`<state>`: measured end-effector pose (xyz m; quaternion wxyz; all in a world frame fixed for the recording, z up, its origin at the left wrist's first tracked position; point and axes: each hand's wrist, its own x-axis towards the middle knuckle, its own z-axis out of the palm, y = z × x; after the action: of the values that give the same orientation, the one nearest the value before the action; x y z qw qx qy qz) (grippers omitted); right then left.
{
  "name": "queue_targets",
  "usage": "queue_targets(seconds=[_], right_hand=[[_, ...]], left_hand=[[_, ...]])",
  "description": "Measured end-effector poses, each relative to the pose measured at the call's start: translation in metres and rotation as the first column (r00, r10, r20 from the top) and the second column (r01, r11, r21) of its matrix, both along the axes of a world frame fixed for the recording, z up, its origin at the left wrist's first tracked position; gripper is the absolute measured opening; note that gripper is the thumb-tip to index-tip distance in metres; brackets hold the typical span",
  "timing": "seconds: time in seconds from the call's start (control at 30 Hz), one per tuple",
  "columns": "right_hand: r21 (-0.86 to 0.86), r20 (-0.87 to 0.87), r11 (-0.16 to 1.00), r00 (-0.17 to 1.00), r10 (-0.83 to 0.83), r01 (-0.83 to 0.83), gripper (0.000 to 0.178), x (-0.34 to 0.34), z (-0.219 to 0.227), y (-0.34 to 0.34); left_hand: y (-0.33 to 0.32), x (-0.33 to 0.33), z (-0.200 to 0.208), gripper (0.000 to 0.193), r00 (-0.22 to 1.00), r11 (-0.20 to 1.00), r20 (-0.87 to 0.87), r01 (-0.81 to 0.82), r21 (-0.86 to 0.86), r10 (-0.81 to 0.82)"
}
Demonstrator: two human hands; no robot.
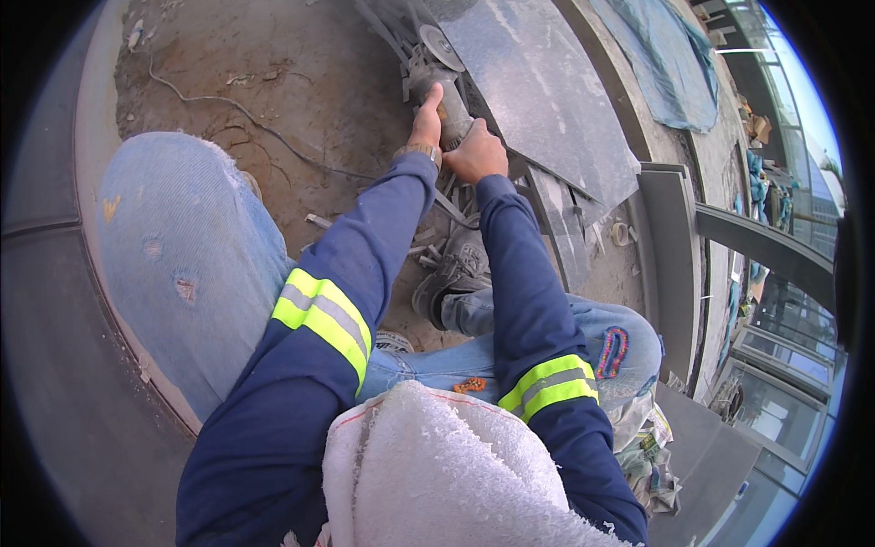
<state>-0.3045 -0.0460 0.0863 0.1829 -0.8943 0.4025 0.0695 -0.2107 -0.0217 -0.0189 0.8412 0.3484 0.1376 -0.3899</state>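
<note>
Both my arms reach forward to an angle grinder with a pale round disc at its far end. Wrapped round the left side of its body is my left hand, closed on it. My right hand grips the rear of the body, nearer to me. The disc sits at the left edge of a large grey stone slab; whether it touches the slab I cannot tell. A grey cord runs over the dirt from the far left toward my hands.
Under the slab lie narrower stone pieces and scraps. My boot stands just below the grinder. A roll of tape lies right of the slab. Grey panels rise at the right, and a blue tarp lies beyond. Dark panels line the left.
</note>
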Motion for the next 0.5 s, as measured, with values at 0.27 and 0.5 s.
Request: queue_targets(seconds=[0.27,0.5], right_hand=[[-0.002,0.015,1.0,0.999,0.028,-0.028,0.08,0.013,-0.001,0.002],[0.003,0.004,1.0,1.0,0.017,-0.017,0.077,0.0,-0.008,0.0]], left_hand=[[-0.001,0.017,-0.017,0.063,1.0,1.0,0.026,-0.015,0.002,0.015],[-0.005,0.01,-0.002,0.06,1.0,1.0,0.005,-0.022,-0.022,0.022]])
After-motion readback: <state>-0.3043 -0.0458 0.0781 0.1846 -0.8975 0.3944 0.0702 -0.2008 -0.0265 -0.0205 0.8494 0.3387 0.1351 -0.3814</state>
